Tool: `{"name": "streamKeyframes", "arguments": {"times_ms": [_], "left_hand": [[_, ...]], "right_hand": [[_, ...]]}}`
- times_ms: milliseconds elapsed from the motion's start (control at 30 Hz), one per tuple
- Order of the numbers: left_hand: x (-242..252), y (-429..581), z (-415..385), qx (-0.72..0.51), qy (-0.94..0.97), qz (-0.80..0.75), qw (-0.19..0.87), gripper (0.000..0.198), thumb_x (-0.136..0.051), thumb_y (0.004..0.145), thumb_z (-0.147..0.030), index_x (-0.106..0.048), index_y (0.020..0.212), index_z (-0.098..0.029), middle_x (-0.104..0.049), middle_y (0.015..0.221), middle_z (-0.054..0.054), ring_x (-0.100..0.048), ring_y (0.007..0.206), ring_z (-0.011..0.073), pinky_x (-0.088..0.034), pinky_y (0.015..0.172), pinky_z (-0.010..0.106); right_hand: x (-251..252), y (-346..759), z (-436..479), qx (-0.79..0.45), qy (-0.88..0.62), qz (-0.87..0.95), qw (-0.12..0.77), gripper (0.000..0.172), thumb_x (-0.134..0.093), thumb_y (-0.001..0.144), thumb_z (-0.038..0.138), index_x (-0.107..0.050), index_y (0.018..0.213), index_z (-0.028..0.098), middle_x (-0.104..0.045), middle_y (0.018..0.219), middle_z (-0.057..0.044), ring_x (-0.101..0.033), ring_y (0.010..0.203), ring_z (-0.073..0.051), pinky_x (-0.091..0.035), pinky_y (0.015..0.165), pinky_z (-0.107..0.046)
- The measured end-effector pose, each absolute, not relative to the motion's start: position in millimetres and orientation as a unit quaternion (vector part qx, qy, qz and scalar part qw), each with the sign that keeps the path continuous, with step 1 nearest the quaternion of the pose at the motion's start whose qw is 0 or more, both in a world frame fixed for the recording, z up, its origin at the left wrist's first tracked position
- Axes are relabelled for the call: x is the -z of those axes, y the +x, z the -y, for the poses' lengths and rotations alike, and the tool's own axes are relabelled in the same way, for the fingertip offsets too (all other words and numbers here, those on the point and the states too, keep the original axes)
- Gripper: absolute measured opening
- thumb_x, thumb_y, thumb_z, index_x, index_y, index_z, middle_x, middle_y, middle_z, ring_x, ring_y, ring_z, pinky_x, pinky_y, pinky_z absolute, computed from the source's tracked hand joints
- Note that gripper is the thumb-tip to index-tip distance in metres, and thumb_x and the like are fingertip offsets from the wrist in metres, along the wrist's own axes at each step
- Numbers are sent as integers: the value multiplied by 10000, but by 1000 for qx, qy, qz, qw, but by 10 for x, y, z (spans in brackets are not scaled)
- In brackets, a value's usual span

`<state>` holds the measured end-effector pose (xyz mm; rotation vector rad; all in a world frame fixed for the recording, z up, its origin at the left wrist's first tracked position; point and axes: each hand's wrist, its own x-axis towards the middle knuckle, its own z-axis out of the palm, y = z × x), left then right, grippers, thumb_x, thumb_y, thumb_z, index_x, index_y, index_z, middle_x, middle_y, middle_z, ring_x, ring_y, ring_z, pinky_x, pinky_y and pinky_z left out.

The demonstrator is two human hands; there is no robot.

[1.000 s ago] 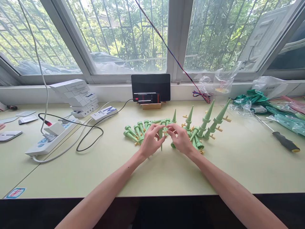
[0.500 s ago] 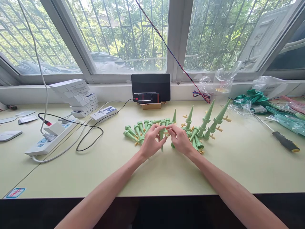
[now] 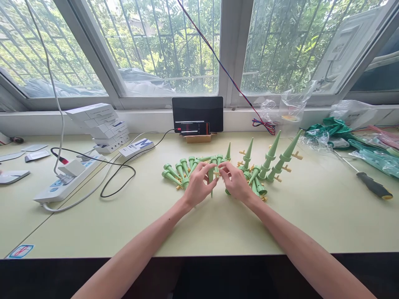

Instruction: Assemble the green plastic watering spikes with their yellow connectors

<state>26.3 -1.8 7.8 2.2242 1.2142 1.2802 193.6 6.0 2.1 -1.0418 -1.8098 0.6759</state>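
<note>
My left hand (image 3: 197, 184) is closed around a green plastic spike (image 3: 211, 179), held point down just above the pale green table (image 3: 131, 224). My right hand (image 3: 235, 180) pinches a small tan knob at the spike's top, fingertips meeting those of the left hand. Behind the left hand lies a pile of green spikes (image 3: 179, 171). To the right of the right hand several more spikes with tan knobs (image 3: 269, 164) lie and lean, tips pointing up and back.
A white power strip (image 3: 67, 179) with black and white cables lies at the left, beside stacked white boxes (image 3: 99, 124). A phone on a stand (image 3: 195, 128) stands at the back centre. A screwdriver (image 3: 372, 186) and plastic bags (image 3: 343, 133) lie at the right.
Both hands stay in nearly the same place; the fingertips of the right hand have shifted slightly at the top of the spike.
</note>
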Motion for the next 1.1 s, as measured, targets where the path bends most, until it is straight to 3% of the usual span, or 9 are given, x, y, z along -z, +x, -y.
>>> {"name": "streamKeyframes", "arguments": {"times_ms": [100, 400, 700, 933, 1100], "left_hand": [[-78, 253, 10, -450, 767, -431, 153, 349, -636, 834, -182, -605, 1175, -251, -555, 1051, 39, -575, 720, 83, -593, 618, 225], [-96, 266, 25, -455, 765, -422, 174, 339, -649, 829, -197, -608, 1161, -251, -561, 1080, 42, -565, 694, 70, -597, 603, 217], [-98, 276, 41, -455, 770, -410, 178, 330, -639, 843, -224, -601, 1170, -253, -558, 1069, 47, -558, 704, 80, -601, 604, 226], [-86, 287, 49, -453, 768, -413, 185, 326, -653, 830, -212, -608, 1151, -242, -546, 1050, 43, -566, 726, 81, -591, 597, 210], [-76, 283, 40, -453, 770, -415, 172, 331, -645, 834, -216, -606, 1161, -245, -551, 1059, 45, -564, 707, 78, -593, 596, 218]], "right_hand": [[-15, 1931, -62, -272, -409, 737, 463, 177, -468, 959, 301, -565, 1068, 202, -659, 867, -42, -611, 743, -164, -478, 672, -281], [-21, 1930, -60, -248, -395, 745, 477, 159, -456, 953, 266, -586, 1023, 207, -653, 869, -46, -602, 752, -171, -483, 691, -294], [-64, 1930, -33, -239, -407, 749, 465, 193, -395, 985, 305, -565, 992, 215, -599, 748, -10, -502, 600, -145, -393, 585, -266], [-64, 1936, -23, -256, -419, 744, 454, 224, -370, 1002, 350, -552, 978, 221, -424, 580, 49, -354, 482, -121, -296, 493, -250], [-34, 1932, -34, -268, -422, 736, 456, 244, -374, 1002, 381, -556, 989, 219, -472, 579, 45, -439, 495, -127, -339, 503, -247]]}}
